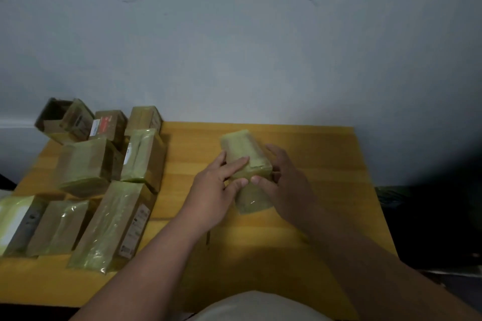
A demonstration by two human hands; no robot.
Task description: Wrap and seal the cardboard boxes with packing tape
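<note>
A small cardboard box (241, 149) covered in yellowish tape stands on the wooden table (326, 153) in the middle. My left hand (216, 187) lies on its left side, fingers straight over the top and thumb at the near face. My right hand (284, 185) holds the box from the right, thumb against the near face and fingers behind it. No tape roll is in sight.
Several taped cardboard boxes (114, 221) crowd the table's left part, some with printed labels. One open box (52, 119) stands at the far left corner. A grey wall (234, 46) rises behind the table. Dark space lies past the right edge.
</note>
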